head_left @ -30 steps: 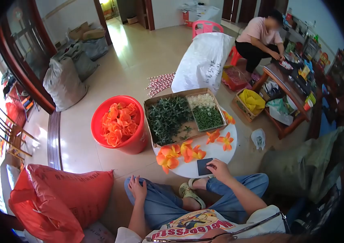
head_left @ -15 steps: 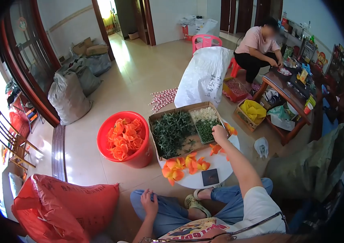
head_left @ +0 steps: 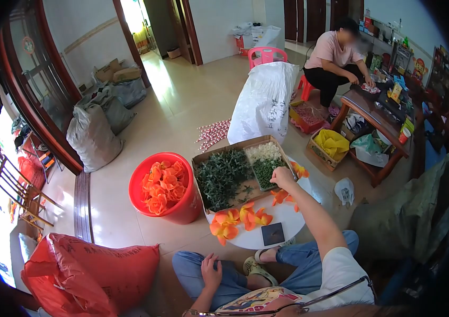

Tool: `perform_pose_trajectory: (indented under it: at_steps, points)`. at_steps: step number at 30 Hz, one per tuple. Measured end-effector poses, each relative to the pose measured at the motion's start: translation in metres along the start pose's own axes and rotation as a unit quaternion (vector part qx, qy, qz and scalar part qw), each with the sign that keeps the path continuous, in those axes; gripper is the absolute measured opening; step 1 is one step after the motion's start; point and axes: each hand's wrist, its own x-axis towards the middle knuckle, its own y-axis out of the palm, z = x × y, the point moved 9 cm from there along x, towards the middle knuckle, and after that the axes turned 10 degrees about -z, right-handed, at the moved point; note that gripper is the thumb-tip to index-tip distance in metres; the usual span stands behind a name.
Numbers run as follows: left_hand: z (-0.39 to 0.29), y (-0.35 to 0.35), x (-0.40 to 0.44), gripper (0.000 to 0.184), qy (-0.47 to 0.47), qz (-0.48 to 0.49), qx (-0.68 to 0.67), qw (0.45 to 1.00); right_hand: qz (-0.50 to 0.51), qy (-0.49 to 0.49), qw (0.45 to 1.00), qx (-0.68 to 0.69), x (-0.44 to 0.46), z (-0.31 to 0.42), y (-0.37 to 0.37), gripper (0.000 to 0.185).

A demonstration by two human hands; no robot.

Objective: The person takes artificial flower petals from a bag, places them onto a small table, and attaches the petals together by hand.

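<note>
My right hand [head_left: 283,177] is closed in a pinch over the small green pieces [head_left: 268,173] in a shallow tray; anything between its fingertips is hidden. Small whitish pieces [head_left: 264,151] fill the far part of that tray. It sits in a cardboard box [head_left: 242,196] beside a heap of dark green artificial leaves [head_left: 222,174]. Resting on my left knee, my left hand [head_left: 212,271] is empty, its fingers loosely apart. Orange fabric petals [head_left: 247,215] and a dark square pad [head_left: 273,233] lie on the white round table [head_left: 245,240] before me.
A red bucket [head_left: 193,208] of orange flowers [head_left: 165,185] stands left of the table. Nearby are a red sack [head_left: 95,269], a white sack [head_left: 261,105] and pink beads [head_left: 214,133] on the floor. Another person [head_left: 333,58] sits at a wooden table [head_left: 375,119] at the back right.
My right hand has shifted slightly left and nearer over the green pieces. My left hand stays on the knee. The view has turned a little, and the other person's hands have moved slightly.
</note>
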Motion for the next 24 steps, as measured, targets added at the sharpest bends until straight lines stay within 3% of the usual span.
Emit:
perform_pose_trajectory:
  at_steps: [2, 7, 10, 13, 17, 19, 24]
  points:
    - [-0.001, 0.001, 0.001, 0.022, -0.001, 0.002, -0.001, 1.000, 0.029, 0.006, 0.997, -0.066, 0.001, 0.001, 0.009, 0.006]
    - [0.003, 0.000, -0.004, 0.021, -0.015, -0.004, 0.001, 1.000, 0.062, 0.023, 0.997, -0.026, 0.022, -0.029, 0.051, 0.007]
    - [0.000, 0.000, -0.002, 0.020, -0.018, -0.004, -0.007, 1.000, 0.035, -0.014, 0.997, 0.063, 0.017, -0.023, 0.031, 0.008]
    - [-0.001, -0.001, -0.003, 0.020, -0.024, -0.005, -0.011, 1.000, 0.015, 0.019, 0.994, 0.109, 0.015, -0.022, 0.015, 0.013]
    - [0.003, 0.003, -0.008, 0.020, -0.012, -0.009, -0.013, 1.000, -0.037, 0.004, 0.994, 0.102, 0.012, -0.023, 0.008, 0.009]
    - [0.001, 0.008, -0.007, 0.020, -0.004, -0.008, -0.015, 1.000, -0.028, 0.103, 0.971, 0.214, 0.015, -0.038, 0.018, 0.008]
    - [0.001, 0.008, -0.009, 0.020, -0.001, 0.001, -0.006, 1.000, -0.072, 0.050, 0.982, 0.166, 0.006, -0.016, -0.013, 0.016]
